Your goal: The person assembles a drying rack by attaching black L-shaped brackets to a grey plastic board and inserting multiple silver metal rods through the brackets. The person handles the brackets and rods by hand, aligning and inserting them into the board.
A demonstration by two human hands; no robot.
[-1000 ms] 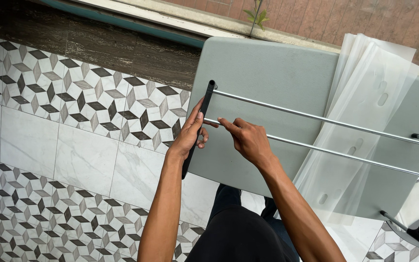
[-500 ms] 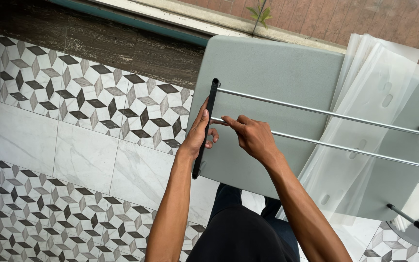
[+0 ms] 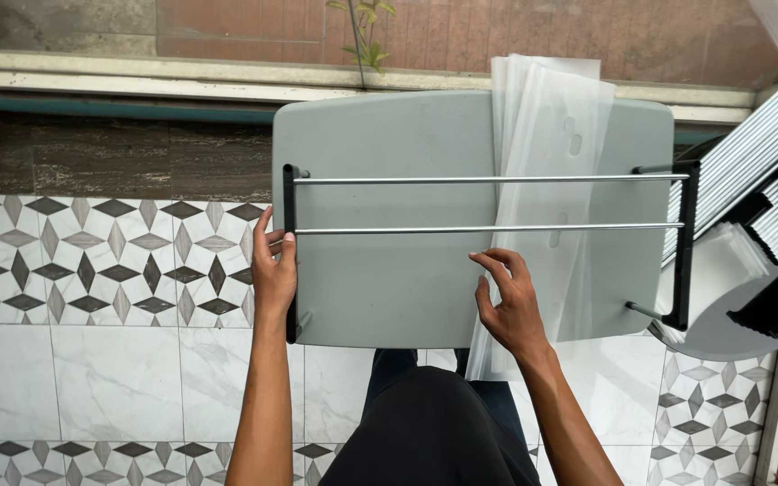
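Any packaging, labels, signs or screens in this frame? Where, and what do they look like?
Plastic bags: clear, flat, long stack lying across the grey table under the two metal rods, right of centre; oval hang holes near the top; right hand beside their lower end.
Labels, signs, screens: none visible.

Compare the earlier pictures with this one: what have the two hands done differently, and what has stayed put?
The right hand has left the rod end near the black end bar and moved rightward, beside the clear plastic sheets. The left hand still grips that bar. Rods, sheets and grey table stay put.
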